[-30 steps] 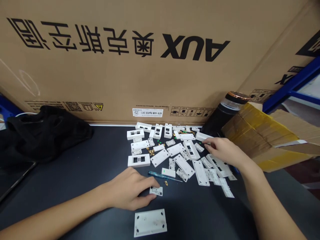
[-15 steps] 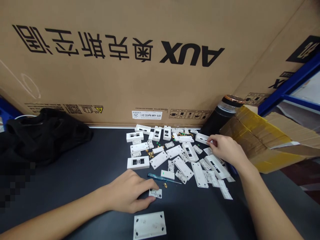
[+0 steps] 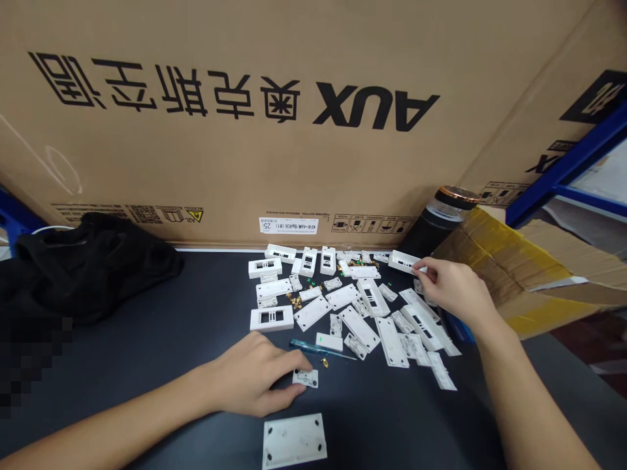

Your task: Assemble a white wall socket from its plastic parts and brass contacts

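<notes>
My left hand rests on the dark table and pinches a small white plastic piece between thumb and fingers. A white base plate with corner holes lies just in front of it. My right hand grips a white slotted housing by its end and holds it slightly above the pile. Several white plastic housings and covers lie scattered between the hands, with small brass screws among them. A blue-handled screwdriver lies beside my left fingers.
A large cardboard box marked AUX stands along the table's back edge. Black cloth is heaped at the left. A dark bottle with a copper cap and a taped cardboard box stand at the right.
My right hand closed on the white slotted housing at the pile's far right and lifted it up and to the right. My left hand stayed on the small piece.
</notes>
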A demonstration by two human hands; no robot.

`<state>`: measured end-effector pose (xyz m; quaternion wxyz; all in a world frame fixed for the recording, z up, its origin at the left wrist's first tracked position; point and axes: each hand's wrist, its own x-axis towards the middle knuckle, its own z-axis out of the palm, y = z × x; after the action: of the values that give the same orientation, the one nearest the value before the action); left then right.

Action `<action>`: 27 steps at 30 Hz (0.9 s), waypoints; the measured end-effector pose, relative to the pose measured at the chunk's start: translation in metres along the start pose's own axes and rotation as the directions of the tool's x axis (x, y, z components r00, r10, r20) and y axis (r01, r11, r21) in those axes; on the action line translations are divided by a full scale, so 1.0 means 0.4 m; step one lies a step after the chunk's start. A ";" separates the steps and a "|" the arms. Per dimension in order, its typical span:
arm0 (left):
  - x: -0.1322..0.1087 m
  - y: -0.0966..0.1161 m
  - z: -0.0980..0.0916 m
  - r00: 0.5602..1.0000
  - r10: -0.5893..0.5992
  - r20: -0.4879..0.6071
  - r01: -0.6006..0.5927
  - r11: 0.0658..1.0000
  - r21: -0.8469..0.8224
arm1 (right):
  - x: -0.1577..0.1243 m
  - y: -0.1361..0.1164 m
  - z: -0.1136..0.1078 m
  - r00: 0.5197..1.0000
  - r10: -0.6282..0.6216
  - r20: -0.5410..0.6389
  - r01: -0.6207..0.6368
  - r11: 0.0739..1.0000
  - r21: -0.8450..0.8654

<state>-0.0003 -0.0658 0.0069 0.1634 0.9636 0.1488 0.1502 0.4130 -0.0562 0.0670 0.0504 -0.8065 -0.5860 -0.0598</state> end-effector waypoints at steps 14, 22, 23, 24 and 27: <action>0.002 0.001 -0.002 1.000 0.005 -0.002 -0.005 1.000 0.011 | -0.011 -0.058 0.010 0.991 -0.052 0.127 0.079 0.973 -0.217; 0.001 0.000 -0.002 1.000 0.014 -0.019 -0.014 1.000 0.000 | -0.002 -0.057 0.036 0.989 -0.095 0.113 0.111 0.984 -0.142; 0.000 0.000 -0.002 1.000 0.011 -0.018 -0.011 1.000 0.001 | 0.000 -0.049 0.035 0.990 -0.093 0.109 0.106 0.987 -0.124; 0.000 0.001 -0.001 1.000 0.010 -0.017 -0.010 1.000 0.004 | 0.002 -0.038 0.034 0.990 -0.087 0.107 0.099 0.989 -0.107; -0.003 0.000 0.001 1.000 0.010 -0.014 -0.010 1.000 0.018 | 0.012 0.012 0.035 0.992 -0.063 0.111 0.070 0.996 -0.057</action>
<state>-0.0013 -0.0665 0.0061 0.1531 0.9647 0.1463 0.1563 0.4195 -0.0511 0.0539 -0.0083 -0.7898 -0.6123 -0.0352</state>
